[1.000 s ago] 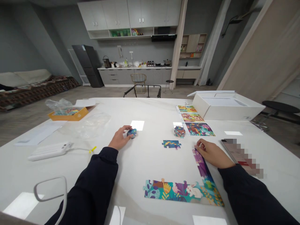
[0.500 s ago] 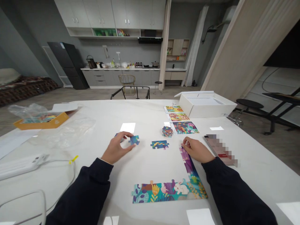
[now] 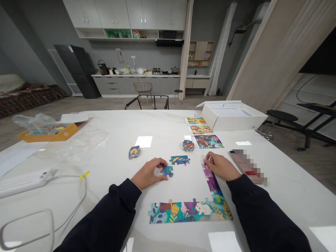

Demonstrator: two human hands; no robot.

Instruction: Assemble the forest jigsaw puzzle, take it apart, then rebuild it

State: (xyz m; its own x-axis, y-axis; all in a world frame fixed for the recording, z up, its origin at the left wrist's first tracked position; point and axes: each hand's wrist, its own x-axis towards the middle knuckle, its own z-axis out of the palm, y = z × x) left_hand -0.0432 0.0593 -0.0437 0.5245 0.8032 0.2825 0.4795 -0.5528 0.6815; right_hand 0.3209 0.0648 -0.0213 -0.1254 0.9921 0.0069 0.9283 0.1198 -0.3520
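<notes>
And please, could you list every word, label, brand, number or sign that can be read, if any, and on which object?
None can be read with certainty.
Phone: digits on screen, too blurred; part pixelated.
White box: mark near lower corner, too small.
Fridge: sticker, too small.
Puzzle piece in the left hand: picture only, no lettering visible.

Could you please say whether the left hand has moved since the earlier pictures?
Yes: the left hand has moved rightward, away from the stationary piece stack and closer to the joined blue pair.
</notes>
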